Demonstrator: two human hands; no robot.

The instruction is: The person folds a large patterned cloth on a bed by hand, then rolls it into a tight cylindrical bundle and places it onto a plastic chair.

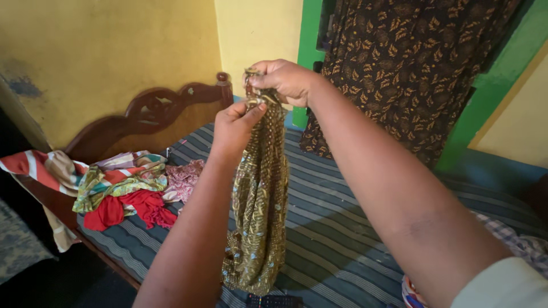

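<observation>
A heap of clothes (128,191) lies at the left on the striped bed (342,228), below the carved headboard (142,117). The left hand (235,126) pinches the top of a patterned brown-gold cloth (260,211), which hangs down over the bed. The right hand (283,80), just above, grips the cloth's upper end. A dark leafy curtain (411,63) hangs behind.

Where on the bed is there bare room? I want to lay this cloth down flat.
The striped mattress is bare between the hanging olive patterned cloth and the checked fabric at right. The head end is crowded with a clothes heap; a dark remote lies below the cloth.
</observation>
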